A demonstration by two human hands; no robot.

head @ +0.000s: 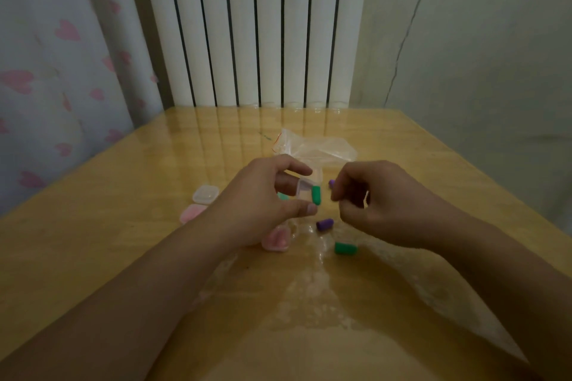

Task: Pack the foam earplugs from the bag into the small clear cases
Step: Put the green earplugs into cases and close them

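My left hand (263, 201) holds a small clear case (305, 187) above the table, open side facing right, with a green earplug (316, 195) sticking out of it. My right hand (380, 204) hovers just right of the case, fingers curled, and pinches a purple earplug (331, 183) whose tip peeks out. On the table below lie a purple earplug (325, 224) and a green earplug (345, 248). The clear plastic bag (318, 147) lies crumpled behind the hands.
Left of my left hand sit a clear closed case (205, 194) and a pink-filled case (192, 213); another pink-filled case (275, 240) lies under my left wrist. The wooden table (123, 179) ends at a white radiator (257, 28) and a curtain (55, 71).
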